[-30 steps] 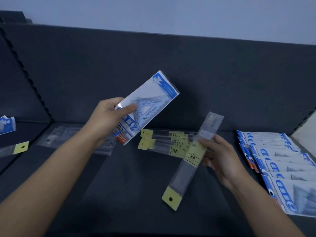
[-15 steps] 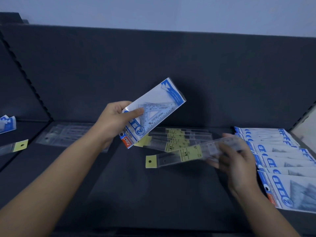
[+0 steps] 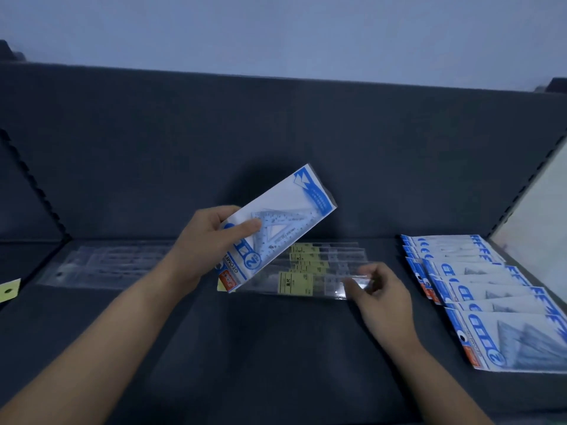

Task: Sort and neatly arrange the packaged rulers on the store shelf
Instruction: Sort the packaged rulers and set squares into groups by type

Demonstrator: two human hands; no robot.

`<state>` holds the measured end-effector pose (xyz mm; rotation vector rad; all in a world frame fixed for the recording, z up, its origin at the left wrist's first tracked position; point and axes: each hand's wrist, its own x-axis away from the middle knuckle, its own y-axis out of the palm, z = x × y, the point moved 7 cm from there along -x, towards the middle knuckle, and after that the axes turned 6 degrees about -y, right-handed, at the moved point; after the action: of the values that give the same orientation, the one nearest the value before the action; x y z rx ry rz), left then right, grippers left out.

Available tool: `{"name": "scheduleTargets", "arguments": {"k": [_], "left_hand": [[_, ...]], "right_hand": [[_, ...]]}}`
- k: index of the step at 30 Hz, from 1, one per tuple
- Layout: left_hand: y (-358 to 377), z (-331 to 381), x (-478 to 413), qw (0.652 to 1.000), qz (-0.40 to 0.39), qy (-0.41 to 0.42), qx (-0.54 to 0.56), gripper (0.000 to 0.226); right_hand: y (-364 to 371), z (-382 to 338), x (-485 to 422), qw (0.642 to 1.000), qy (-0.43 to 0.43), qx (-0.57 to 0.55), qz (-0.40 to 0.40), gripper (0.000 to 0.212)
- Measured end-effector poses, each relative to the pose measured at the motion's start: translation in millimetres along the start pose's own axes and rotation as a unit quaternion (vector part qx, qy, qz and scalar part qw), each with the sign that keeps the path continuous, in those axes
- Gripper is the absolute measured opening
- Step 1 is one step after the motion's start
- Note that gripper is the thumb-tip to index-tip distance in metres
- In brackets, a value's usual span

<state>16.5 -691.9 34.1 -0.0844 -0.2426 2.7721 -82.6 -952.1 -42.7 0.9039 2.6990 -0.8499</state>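
"Four lots are to be entered for the shelf (image 3: 276, 348), left to right?"

"Entered. A stray yellow tag (image 3: 9, 290) is noted at the far left. Lot 1: clear ruler packs (image 3: 107, 265), laid flat nearby. Lot 2: one blue-and-white set-square pack (image 3: 294, 204), gripped at its lower end by the left hand (image 3: 208, 240), raised off the shelf, long axis tilted up and to the right."

"And the centre?"

"Lot 3: yellow-labelled rulers (image 3: 310, 259), ranked crosswise, long axes left to right. The front ruler (image 3: 294, 283) is met at its right end by the right hand (image 3: 380, 292), fingers loosely curled; whether it is pinched or merely touched cannot be told. Lot 4: blue-and-white packs (image 3: 478, 280), overlapped in a row at the far right."

"Where is the held pack judged to belong?"

"With Lot 4, well to the right of the left hand, past the right hand, which is nearer. The pack would need to be levelled crosswise to match."
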Motion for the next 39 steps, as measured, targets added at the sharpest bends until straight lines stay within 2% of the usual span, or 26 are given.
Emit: {"name": "scheduleTargets", "arguments": {"k": [2,4,6,7,9,11,12,16,19,22,25,28,31,34,36,39], "left_hand": [[6,-1,-2,1.0,-0.01,-0.002,0.005,0.011],[15,0,-5,1.0,-0.01,-0.003,0.006,0.015],[26,2,-7,1.0,-0.009,-0.005,0.003,0.013],[34,4,-8,1.0,-0.017,-0.004,-0.005,0.01],[55,8,-9,0.998,-0.05,-0.006,-0.029,0.01],[84,12,-11,0.994,-0.098,-0.026,-0.043,0.014],[101,14,-11,0.991,-0.123,-0.04,-0.046,0.015],[189,21,-7,0.973,-0.204,-0.067,-0.083,0.013],[263,19,-1,0.96,-0.248,-0.076,-0.105,0.012],[319,15,-3,0.949,-0.218,-0.055,-0.219,0.025],[356,9,0,0.924,-0.171,-0.038,-0.339,0.036],[371,5,6,0.911,-0.12,-0.021,-0.393,0.041],[369,9,12,0.891,-0.059,0.012,-0.45,0.053],[357,18,24,0.878,-0.003,0.047,-0.476,0.054],[342,22,37,0.88,0.023,0.045,-0.472,0.053],[307,24,60,0.86,0.057,0.029,-0.506,0.061]], "right_hand": [[-2,-4,-3,0.996,-0.044,0.078,-0.008,0.017],[-1,-5,-7,0.98,-0.072,0.184,-0.031,0.027],[-6,-6,-10,0.975,-0.088,0.198,-0.055,0.037],[-12,-8,-10,0.981,-0.099,0.155,-0.063,0.042],[-33,-8,-9,0.993,-0.083,-0.016,-0.08,0.054],[-61,-2,-12,0.976,-0.024,-0.193,-0.102,0.064],[-77,3,-16,0.963,-0.001,-0.247,-0.109,0.067],[-147,36,-34,0.948,0.028,-0.287,-0.135,0.061],[-188,75,-41,0.966,0.009,-0.176,-0.191,0.044],[-224,112,-44,0.963,-0.028,-0.031,-0.266,0.037],[-248,141,-48,0.952,-0.042,0.089,-0.289,0.039],[-255,154,-49,0.935,-0.083,0.176,-0.295,0.046],[-256,155,-51,0.934,-0.13,0.175,-0.282,0.052],[-248,138,-48,0.934,-0.198,0.158,-0.252,0.045],[-237,116,-45,0.93,-0.245,0.132,-0.239,0.038],[-207,77,-33,0.908,-0.297,0.13,-0.267,0.037]]}}
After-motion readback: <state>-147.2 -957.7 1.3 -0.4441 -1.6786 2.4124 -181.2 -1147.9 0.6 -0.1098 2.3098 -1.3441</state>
